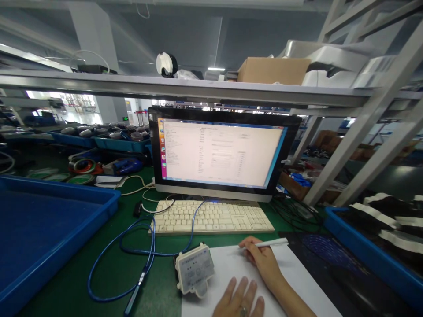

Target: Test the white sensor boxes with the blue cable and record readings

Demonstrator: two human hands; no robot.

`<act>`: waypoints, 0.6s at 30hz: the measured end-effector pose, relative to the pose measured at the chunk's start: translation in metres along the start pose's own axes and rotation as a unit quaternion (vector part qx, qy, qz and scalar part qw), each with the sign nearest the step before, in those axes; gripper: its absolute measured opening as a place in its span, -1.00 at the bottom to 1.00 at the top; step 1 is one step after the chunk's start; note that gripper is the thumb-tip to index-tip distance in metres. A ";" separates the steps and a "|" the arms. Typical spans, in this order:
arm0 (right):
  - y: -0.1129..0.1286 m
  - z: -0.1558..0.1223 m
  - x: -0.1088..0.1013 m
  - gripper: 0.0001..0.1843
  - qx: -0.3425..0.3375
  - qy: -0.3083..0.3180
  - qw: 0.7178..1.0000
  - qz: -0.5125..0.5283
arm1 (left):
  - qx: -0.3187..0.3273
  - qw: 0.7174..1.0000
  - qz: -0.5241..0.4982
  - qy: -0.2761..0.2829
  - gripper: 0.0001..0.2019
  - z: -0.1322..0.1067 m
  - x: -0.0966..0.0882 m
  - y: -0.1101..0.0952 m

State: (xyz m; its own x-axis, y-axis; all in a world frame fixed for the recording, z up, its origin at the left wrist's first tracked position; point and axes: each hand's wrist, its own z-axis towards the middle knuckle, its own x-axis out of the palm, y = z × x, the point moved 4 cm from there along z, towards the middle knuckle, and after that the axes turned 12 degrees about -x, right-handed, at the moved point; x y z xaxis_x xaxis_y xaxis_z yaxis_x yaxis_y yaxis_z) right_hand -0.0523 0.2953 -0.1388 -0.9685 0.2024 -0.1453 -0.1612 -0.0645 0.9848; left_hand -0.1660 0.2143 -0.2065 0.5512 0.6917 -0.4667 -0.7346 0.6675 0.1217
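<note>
A large blue plastic tray [49,229] sits at the left on the green tabletop [109,264], and what shows of its floor is bare; a second blue tray [366,255] at the right holds black pieces with white strips [393,220] laid across them. Further back on the left, more blue bins [99,141] carry rows of grey and dark parts, too small to name. A brown cardboard box [274,70] stands on the overhead shelf [165,86]. The monitor [221,152] shows a pale window with lines of text too blurred to read, and a cream keyboard [211,216] lies in front of it. The right hand [261,257] has its grip clenched around a white pen [269,243], whose tip rests on a white sheet of paper [228,268] lying on the tabletop below the keyboard. The left hand [239,301], with a ring on one finger, lies flat and released on the same sheet, fingers spread. Just beside it, overlapping the paper's left edge, lies a small white boxy device [194,269] with rounded corners and faint markings on its face that cannot be read. A blue cable [132,246] loops across the tabletop to its left.
</note>
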 end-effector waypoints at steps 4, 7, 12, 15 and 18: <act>-0.009 0.001 -0.003 -0.62 -0.012 0.020 1.000 0.004 | 0.019 0.999 0.020 0.017 -0.71 -0.008 0.008 -0.004; -0.017 0.001 -0.007 -0.63 -0.019 0.033 0.999 -0.003 | -0.011 1.000 0.007 -0.024 -0.73 -0.004 0.004 -0.003; -0.020 0.001 -0.008 -0.63 -0.011 0.037 0.999 -0.010 | -0.020 0.999 0.006 -0.044 -0.74 -0.002 0.004 -0.002; -0.017 0.001 -0.006 -0.62 -0.003 0.036 0.999 -0.013 | 0.012 0.999 0.020 -0.027 -0.73 -0.014 0.016 -0.008; -0.011 0.001 -0.005 -0.62 -0.002 0.022 1.000 -0.021 | 0.040 0.999 0.027 0.012 -0.73 -0.030 0.034 -0.017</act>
State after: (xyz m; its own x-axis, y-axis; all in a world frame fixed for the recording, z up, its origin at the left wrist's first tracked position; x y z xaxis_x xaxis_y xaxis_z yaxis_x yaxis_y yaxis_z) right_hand -0.0458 0.2962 -0.1490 -0.9684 0.1617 -0.1899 -0.2018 -0.0604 0.9776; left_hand -0.1462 0.2186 -0.2506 0.5022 0.7209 -0.4776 -0.7279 0.6506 0.2166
